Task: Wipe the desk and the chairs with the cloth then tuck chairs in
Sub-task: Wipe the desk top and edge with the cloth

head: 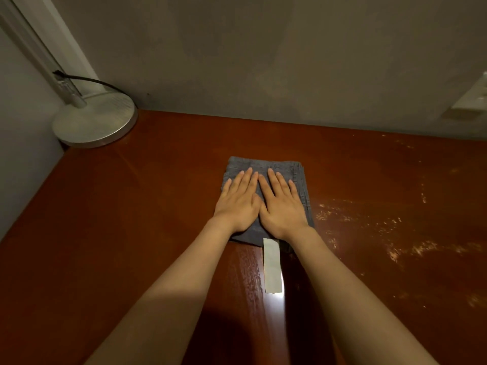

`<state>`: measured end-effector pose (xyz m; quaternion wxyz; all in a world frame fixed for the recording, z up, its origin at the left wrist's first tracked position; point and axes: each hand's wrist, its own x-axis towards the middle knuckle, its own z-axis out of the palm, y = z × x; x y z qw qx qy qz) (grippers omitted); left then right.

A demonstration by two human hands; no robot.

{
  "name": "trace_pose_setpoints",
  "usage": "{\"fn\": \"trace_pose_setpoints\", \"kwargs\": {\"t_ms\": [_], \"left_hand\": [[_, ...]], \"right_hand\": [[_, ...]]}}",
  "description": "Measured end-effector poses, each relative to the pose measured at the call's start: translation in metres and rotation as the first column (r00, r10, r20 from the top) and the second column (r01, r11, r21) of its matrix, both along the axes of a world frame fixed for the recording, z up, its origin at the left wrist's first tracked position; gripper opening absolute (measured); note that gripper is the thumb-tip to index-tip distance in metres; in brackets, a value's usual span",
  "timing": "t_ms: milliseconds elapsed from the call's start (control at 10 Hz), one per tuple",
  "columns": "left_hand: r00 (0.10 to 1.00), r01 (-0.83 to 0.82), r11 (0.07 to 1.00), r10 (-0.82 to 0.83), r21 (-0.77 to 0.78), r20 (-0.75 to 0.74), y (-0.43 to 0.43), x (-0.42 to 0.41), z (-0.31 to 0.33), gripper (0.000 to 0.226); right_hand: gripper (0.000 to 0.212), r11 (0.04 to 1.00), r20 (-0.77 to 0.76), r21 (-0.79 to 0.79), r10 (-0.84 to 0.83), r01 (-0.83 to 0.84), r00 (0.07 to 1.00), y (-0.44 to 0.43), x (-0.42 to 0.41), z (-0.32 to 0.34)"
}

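A folded grey cloth [297, 177] lies flat on the reddish-brown wooden desk [131, 206], near its middle. My left hand [238, 200] and my right hand [283, 204] press down on the cloth side by side, fingers straight and pointing towards the wall. A pale tag [272, 264] hangs from the cloth's near edge, between my forearms. No chair is in view.
A round silver lamp base [95, 122] with a black cable stands in the desk's far left corner. Grey walls close off the desk at the back and left. Pale scuffs or dust [369, 222] mark the desk to the right. A light switch plate [471, 101] is on the right wall.
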<state>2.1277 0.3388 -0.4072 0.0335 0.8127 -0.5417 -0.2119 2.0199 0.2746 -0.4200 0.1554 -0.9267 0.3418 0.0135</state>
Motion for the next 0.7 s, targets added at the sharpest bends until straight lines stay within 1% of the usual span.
{"fn": "trace_pose_setpoints", "kwargs": {"t_ms": [200,300,400,500,700], "left_hand": [[1.000,-0.024,1.000,0.024,0.015,0.006,0.025,-0.028,0.002,0.053],[0.999,-0.041,0.999,0.041,0.029,0.016,0.036,-0.040,0.000,0.053],[0.998,-0.051,0.998,0.050,0.024,0.024,0.047,-0.056,0.001,0.053],[0.997,-0.065,0.998,0.064,0.023,0.034,0.059,-0.072,0.001,0.053],[0.995,-0.092,0.996,0.092,0.020,0.032,0.086,-0.108,0.000,0.053]], "right_hand": [[0.057,0.999,-0.018,0.006,0.034,-0.034,0.999,0.022,-0.026,0.000],[0.067,0.999,-0.014,0.023,0.049,-0.048,0.999,0.033,-0.037,0.001],[0.067,0.998,-0.015,0.032,0.063,-0.063,0.998,0.044,-0.052,0.002],[0.057,0.997,-0.015,0.028,0.074,-0.074,0.997,0.054,-0.067,0.003],[0.059,0.994,-0.010,0.024,0.107,-0.107,0.994,0.076,-0.101,0.001]]}}
